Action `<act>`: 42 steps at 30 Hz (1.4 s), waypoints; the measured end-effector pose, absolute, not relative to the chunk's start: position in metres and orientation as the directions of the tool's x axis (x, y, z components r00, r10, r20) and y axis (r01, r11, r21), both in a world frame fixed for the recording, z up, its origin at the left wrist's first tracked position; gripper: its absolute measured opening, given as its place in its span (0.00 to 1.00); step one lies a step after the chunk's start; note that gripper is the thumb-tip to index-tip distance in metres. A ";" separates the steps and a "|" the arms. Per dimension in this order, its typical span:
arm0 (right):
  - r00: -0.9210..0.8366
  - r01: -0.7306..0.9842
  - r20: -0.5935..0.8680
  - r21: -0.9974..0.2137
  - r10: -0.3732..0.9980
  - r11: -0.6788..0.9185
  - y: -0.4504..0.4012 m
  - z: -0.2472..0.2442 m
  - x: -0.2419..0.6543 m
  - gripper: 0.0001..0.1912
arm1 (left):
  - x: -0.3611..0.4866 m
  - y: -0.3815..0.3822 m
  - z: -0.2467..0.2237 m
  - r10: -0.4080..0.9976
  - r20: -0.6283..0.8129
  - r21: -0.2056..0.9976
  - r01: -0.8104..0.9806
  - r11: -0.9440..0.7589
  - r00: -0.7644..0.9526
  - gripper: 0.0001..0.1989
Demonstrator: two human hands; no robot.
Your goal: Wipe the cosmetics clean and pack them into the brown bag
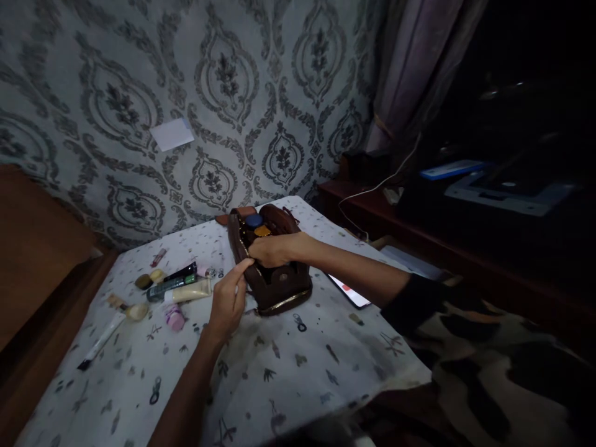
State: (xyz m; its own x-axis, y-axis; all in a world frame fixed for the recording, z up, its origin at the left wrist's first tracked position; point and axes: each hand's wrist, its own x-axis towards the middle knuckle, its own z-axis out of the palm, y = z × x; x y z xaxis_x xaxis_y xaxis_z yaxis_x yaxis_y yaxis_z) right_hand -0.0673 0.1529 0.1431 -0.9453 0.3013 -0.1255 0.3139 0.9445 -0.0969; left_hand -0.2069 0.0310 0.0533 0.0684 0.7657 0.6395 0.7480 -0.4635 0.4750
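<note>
A dark brown zippered bag (284, 288) stands unzipped on the cloth-covered table. My left hand (228, 304) pinches the bag's near left rim by the zipper. Down in the bag's opening is my right hand (274, 249), its fingers curled and their tips hidden, so whatever they hold does not show. Just beyond it, a blue round item (254, 220) and an orange-yellow item (262, 231) show inside the bag.
Left of the bag lie a cream tube (189, 290), a dark green tube (161, 290), a purple-capped bottle (174, 318), a brush (135, 311) and a white tube (102, 340). A phone (350, 292) lies under my right forearm. A patterned wall (228, 81) rises behind the table.
</note>
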 end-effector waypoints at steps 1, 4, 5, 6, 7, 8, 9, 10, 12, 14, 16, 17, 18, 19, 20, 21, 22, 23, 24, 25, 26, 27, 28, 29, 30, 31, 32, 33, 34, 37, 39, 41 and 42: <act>-0.944 0.314 -0.133 -0.085 0.301 0.946 0.149 0.144 -0.061 0.09 | -0.207 0.031 0.053 0.772 0.632 0.487 0.742 -0.461 0.065 0.19; -0.945 0.326 -0.035 -0.107 0.324 0.939 0.138 0.138 -0.045 0.10 | -0.209 0.032 0.054 0.788 0.612 0.512 0.723 -0.464 0.072 0.19; -0.944 0.322 0.024 -0.124 0.328 0.938 0.135 0.135 -0.040 0.09 | -0.209 0.032 0.055 0.791 0.606 0.518 0.716 -0.468 0.079 0.20; -0.941 0.312 0.091 -0.143 0.327 0.939 0.132 0.132 -0.036 0.09 | -0.209 0.032 0.055 0.795 0.601 0.521 0.711 -0.472 0.088 0.20; -0.934 0.298 0.156 -0.161 0.322 0.941 0.128 0.129 -0.031 0.09 | -0.209 0.031 0.056 0.797 0.596 0.521 0.709 -0.475 0.096 0.20; -0.923 0.280 0.219 -0.178 0.315 0.943 0.125 0.126 -0.027 0.09 | -0.209 0.030 0.057 0.799 0.592 0.519 0.711 -0.475 0.101 0.20; -0.911 0.259 0.278 -0.194 0.306 0.946 0.120 0.124 -0.024 0.09 | -0.209 0.029 0.058 0.801 0.590 0.515 0.717 -0.469 0.100 0.20; -0.895 0.239 0.331 -0.207 0.298 0.949 0.116 0.121 -0.021 0.10 | -0.209 0.028 0.058 0.807 0.583 0.512 0.728 -0.456 0.096 0.20; -0.858 0.222 0.419 -0.217 0.296 0.951 0.106 0.117 -0.015 0.11 | -0.210 0.023 0.058 0.828 0.555 0.510 0.757 -0.408 0.073 0.22; -0.813 0.242 0.486 -0.217 0.320 0.946 0.097 0.111 -0.009 0.12 | -0.215 0.018 0.056 0.856 0.516 0.514 0.785 -0.347 0.041 0.25; -0.760 0.272 0.541 -0.239 0.360 0.932 0.087 0.104 -0.005 0.14 | -0.224 0.013 0.053 0.878 0.478 0.518 0.805 -0.290 0.009 0.26; -0.731 0.283 0.565 -0.260 0.383 0.923 0.082 0.100 -0.003 0.15 | -0.231 0.011 0.051 0.885 0.465 0.519 0.813 -0.265 -0.008 0.26; -0.699 0.293 0.588 -0.284 0.407 0.913 0.076 0.096 -0.003 0.15 | -0.238 0.009 0.049 0.890 0.455 0.520 0.820 -0.240 -0.028 0.24; -0.663 0.302 0.613 -0.306 0.429 0.903 0.070 0.092 -0.003 0.15 | -0.247 0.007 0.048 0.894 0.445 0.519 0.828 -0.213 -0.048 0.23; -0.621 0.311 0.643 -0.324 0.448 0.894 0.063 0.088 -0.005 0.15 | -0.256 0.006 0.047 0.898 0.435 0.515 0.837 -0.184 -0.070 0.22; -0.580 0.313 0.674 -0.335 0.458 0.889 0.056 0.084 -0.007 0.14 | -0.266 0.005 0.047 0.898 0.429 0.505 0.850 -0.152 -0.094 0.21; -0.540 0.309 0.705 -0.342 0.459 0.888 0.049 0.080 -0.011 0.14 | -0.277 0.004 0.047 0.898 0.423 0.489 0.865 -0.112 -0.122 0.20; -0.509 0.294 0.733 -0.344 0.451 0.892 0.042 0.077 -0.016 0.13 | -0.288 0.005 0.049 0.896 0.415 0.468 0.881 -0.065 -0.154 0.20; -0.490 0.268 0.757 -0.341 0.433 0.901 0.036 0.074 -0.021 0.13 | -0.299 0.005 0.051 0.892 0.409 0.440 0.898 -0.011 -0.190 0.19; -0.485 0.235 0.771 -0.339 0.412 0.911 0.030 0.071 -0.027 0.13 | -0.311 0.006 0.054 0.889 0.398 0.407 0.912 0.048 -0.224 0.19; -0.492 0.197 0.779 -0.336 0.389 0.921 0.025 0.068 -0.033 0.12 | -0.323 0.007 0.057 0.884 0.393 0.366 0.925 0.101 -0.252 0.19; -0.508 0.155 0.779 -0.339 0.369 0.928 0.021 0.066 -0.039 0.12 | -0.334 0.009 0.061 0.880 0.390 0.317 0.937 0.149 -0.272 0.18; -0.537 0.108 0.767 -0.351 0.352 0.930 0.018 0.064 -0.045 0.11 | -0.345 0.011 0.064 0.876 0.386 0.264 0.945 0.194 -0.288 0.18; -0.579 0.062 0.742 -0.374 0.338 0.925 0.017 0.062 -0.051 0.10 | -0.355 0.013 0.067 0.880 0.369 0.207 0.950 0.236 -0.299 0.18; -0.625 0.025 0.706 -0.408 0.333 0.913 0.017 0.059 -0.057 0.10 | -0.364 0.015 0.070 0.887 0.337 0.151 0.948 0.281 -0.317 0.18; -0.674 0.000 0.661 -0.446 0.329 0.895 0.017 0.056 -0.064 0.10 | -0.372 0.017 0.071 0.897 0.291 0.102 0.943 0.317 -0.333 0.18; -0.720 -0.009 0.612 -0.481 0.328 0.877 0.018 0.053 -0.070 0.10 | -0.380 0.020 0.072 0.906 0.244 0.061 0.938 0.341 -0.346 0.19; -0.757 -0.006 0.565 -0.509 0.329 0.861 0.019 0.050 -0.077 0.10 | -0.385 0.023 0.072 0.914 0.202 0.033 0.935 0.354 -0.353 0.19; -0.783 0.003 0.526 -0.532 0.333 0.847 0.021 0.046 -0.084 0.10 | -0.390 0.026 0.072 0.921 0.168 0.015 0.935 0.355 -0.352 0.20; -0.804 0.021 0.463 -0.605 0.373 0.796 0.025 0.033 -0.105 0.10 | -0.400 0.038 0.069 0.942 0.116 0.003 0.948 0.317 -0.315 0.20; -0.783 0.041 0.442 -0.665 0.438 0.745 0.026 0.022 -0.115 0.10 | -0.404 0.047 0.067 0.955 0.078 0.000 0.958 0.288 -0.287 0.20; -0.748 0.074 0.422 -0.714 0.512 0.697 0.026 0.012 -0.120 0.10 | -0.408 0.052 0.067 0.962 0.038 -0.001 0.962 0.271 -0.271 0.21; -0.735 0.087 0.412 -0.730 0.539 0.678 0.026 0.006 -0.121 0.10 | -0.410 0.054 0.067 0.963 0.023 0.000 0.963 0.268 -0.268 0.22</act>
State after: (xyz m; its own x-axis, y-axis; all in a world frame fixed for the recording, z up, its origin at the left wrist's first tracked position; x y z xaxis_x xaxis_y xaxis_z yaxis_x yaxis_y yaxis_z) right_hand -0.1212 0.0261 0.0065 -0.7351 0.5386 0.4118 0.0874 0.6775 -0.7303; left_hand -0.4099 0.0540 0.0673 -0.2677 0.9632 0.0234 0.9635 0.2678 -0.0005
